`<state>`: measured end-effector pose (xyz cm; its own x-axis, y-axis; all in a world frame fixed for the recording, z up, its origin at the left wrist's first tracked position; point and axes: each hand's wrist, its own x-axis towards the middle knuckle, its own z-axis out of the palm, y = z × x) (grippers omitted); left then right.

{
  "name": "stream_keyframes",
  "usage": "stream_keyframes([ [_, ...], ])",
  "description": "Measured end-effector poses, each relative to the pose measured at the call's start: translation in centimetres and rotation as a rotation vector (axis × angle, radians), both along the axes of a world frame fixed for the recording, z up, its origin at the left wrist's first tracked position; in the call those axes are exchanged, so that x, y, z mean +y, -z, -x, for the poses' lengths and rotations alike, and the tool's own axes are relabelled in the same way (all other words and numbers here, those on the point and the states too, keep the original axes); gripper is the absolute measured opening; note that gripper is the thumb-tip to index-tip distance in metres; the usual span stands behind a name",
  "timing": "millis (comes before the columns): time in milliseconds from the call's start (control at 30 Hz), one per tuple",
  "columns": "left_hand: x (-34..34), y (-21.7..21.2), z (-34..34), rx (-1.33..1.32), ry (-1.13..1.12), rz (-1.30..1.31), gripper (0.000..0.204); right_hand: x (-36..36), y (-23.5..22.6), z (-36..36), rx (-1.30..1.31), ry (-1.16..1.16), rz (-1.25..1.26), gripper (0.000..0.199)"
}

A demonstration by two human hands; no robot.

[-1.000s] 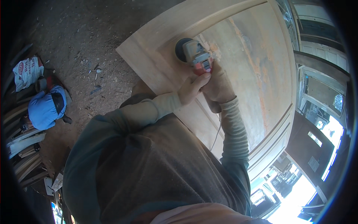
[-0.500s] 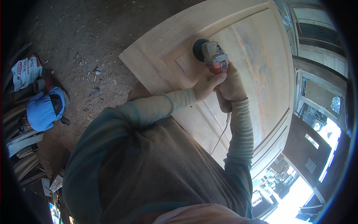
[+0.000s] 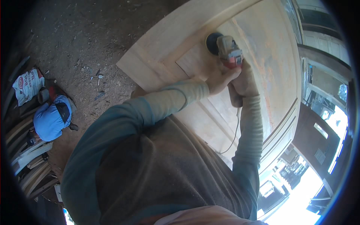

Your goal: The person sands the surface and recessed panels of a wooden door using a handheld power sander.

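Note:
An angle grinder (image 3: 230, 50) with a round dark sanding disc (image 3: 213, 44) rests against a pale wooden panelled door (image 3: 204, 112). The disc's edge lies at the corner of a raised panel, beside its moulding. My right hand (image 3: 248, 80) is wrapped round the grinder's body from the right. From the left, my left hand (image 3: 221, 80) grips it close to the red part, with the thumb on top. The fingers of both hands are partly hidden. Below my hands, a cord (image 3: 237, 125) runs from the tool's rear end towards my body. Orange-brown streaks mark the panel.
At the left a person in a blue shirt (image 3: 52, 119) bends down near a white sack (image 3: 29, 86) and stacked wooden strips (image 3: 33, 157). Wood chips and scraps (image 3: 99, 77) litter the dirt floor. More doors and frames (image 3: 318, 131) stand at the right.
My hands and the grinder have shifted a little to the right along the door's panel. The whole view has also turned slightly. Both hands keep their grip.

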<state>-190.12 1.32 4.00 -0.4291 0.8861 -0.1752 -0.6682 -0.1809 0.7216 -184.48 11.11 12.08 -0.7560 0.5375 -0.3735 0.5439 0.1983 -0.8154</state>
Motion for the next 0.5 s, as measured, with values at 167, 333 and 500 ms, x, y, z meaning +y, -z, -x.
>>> stream_keyframes([
  [167,-0.3,0.9,-0.6,-0.035,0.134,-0.020,0.025,-0.2,1.3,-1.6,-0.035,0.069,-0.114,0.065],
  [333,-1.0,-0.3,-1.0,-0.096,0.137,0.132,0.030,-0.7,1.4,-2.3,-0.088,-0.151,-0.207,0.066],
  [500,3.8,-1.5,0.0,-0.087,0.221,0.050,0.039,3.1,-0.5,-1.1,-0.095,0.226,-0.013,0.033],
])
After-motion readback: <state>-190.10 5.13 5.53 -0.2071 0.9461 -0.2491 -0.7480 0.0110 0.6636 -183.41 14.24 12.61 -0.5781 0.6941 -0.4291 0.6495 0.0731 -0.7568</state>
